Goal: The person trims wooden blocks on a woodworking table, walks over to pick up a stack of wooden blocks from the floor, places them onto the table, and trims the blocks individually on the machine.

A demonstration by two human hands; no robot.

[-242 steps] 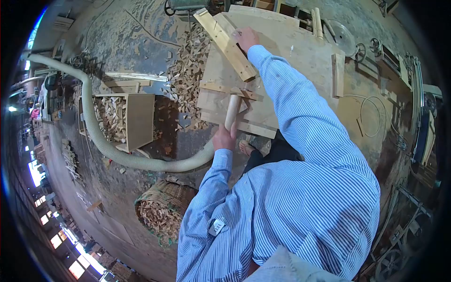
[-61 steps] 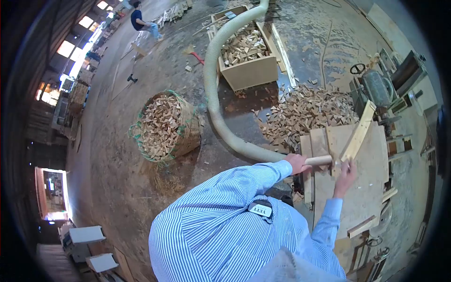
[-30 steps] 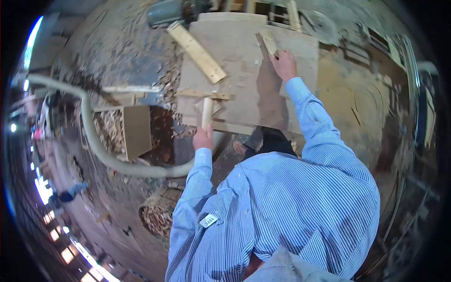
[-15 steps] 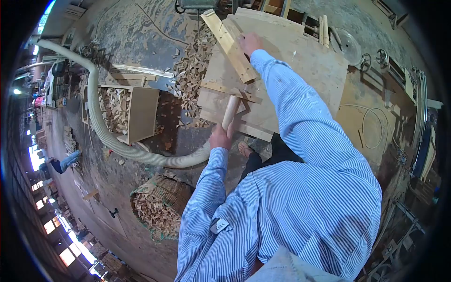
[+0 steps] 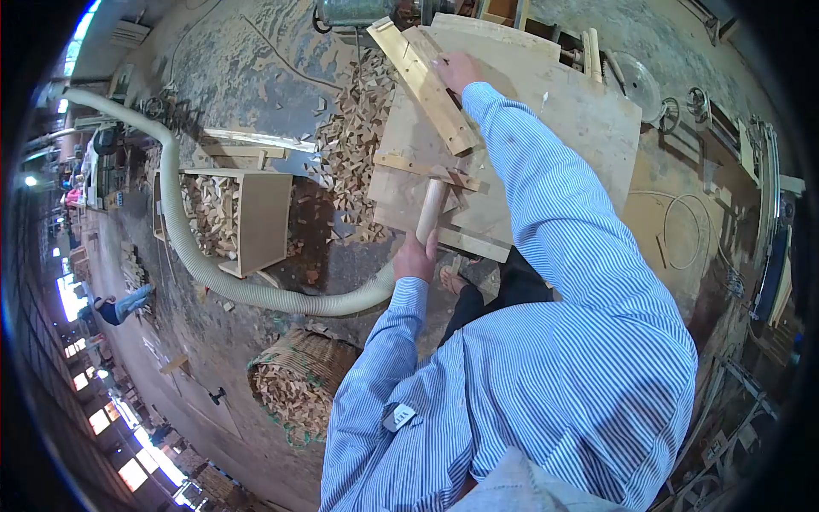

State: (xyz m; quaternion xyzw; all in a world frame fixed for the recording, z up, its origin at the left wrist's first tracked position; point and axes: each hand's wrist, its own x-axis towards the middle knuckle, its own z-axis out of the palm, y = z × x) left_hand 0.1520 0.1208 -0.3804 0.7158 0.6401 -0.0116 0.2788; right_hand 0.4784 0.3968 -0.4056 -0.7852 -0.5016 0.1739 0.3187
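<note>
1. Offcuts (image 5: 354,141) litter the floor (image 5: 200,341) beside your counter (image 5: 554,128).
2. Your left hand (image 5: 413,259) has its fingers clamped on the pale tube (image 5: 431,205).
3. Your right hand (image 5: 459,71) has come in beside the long board (image 5: 424,85); its fingers' hold is unclear.

Wood block (image 5: 419,40): lay well to the right of the drilled board (image 5: 422,85) at first; a second ago was in the right hand (image 5: 459,72), still apart from the board. Had since moved left, alongside the board's right edge, hand beside it.
</note>
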